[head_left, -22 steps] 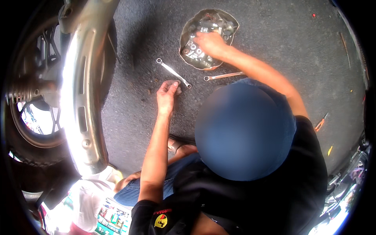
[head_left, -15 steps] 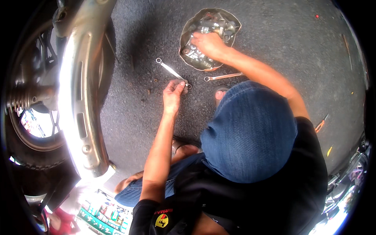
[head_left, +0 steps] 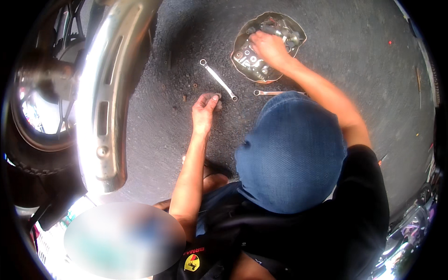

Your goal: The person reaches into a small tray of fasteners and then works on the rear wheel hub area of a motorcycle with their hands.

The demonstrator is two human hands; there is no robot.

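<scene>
My right hand (head_left: 270, 48) reaches into a metal basin (head_left: 234, 69) filled with loose bolts, nuts, washers and other small hardware. Its fingers curl down together among the parts, and the fingertips are hidden. Closed in a pinch, my left hand (head_left: 205, 108) hovers low over the asphalt; what lies between its thumb and fingers is too small to make out. Just beyond it, a double-ended ring spanner (head_left: 218, 80) lies slantwise on the ground, apart from the fingers. A second ring spanner (head_left: 268, 93) rests below the basin, partly covered by my knee.
A motorcycle's shiny metal fender (head_left: 103, 144) and wheel (head_left: 39, 154) stand close on the left. My bent knee (head_left: 291, 154) rises between my arms. Small rusty pieces (head_left: 185, 98) lie on the asphalt (head_left: 154, 112). Another vehicle's parts (head_left: 417, 214) show at the lower right.
The view has shifted, so basin and spanners appear farther right. My left hand has come away from the near end of the slanted spanner. My right hand stays in the basin.
</scene>
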